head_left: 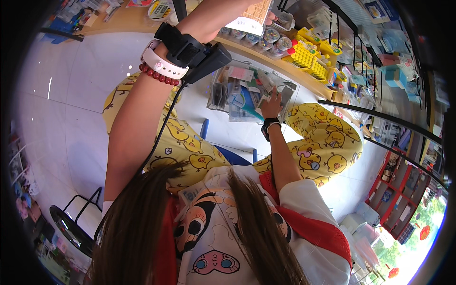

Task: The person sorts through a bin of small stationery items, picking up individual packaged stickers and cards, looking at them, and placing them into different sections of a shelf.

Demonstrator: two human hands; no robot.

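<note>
My left hand [219,17] reaches to the top edge of the view, partly cut off. It holds a clear flat packet [254,19] with a brown, square-patterned sheet and a white strip bearing writing; fingertips show at the packet's right edge. Lower down, my right hand [271,104] rests on the contents of a clear plastic bin [218,103] on the floor between my legs. Its fingers are apart, touching packets near a grey mesh piece [285,87]. A pink card [241,73] and a light-blue plastic item [245,105] lie in the bin.
Above the bin runs a wooden shelf edge [262,53] with lidded tubs of small coloured pieces [271,35] and yellow boxes of yellow-capped items [302,53]. Black metal rails [377,119] stick out at the right. A blue stool [233,156] is under me; a black round-seated stool [71,228] stands left.
</note>
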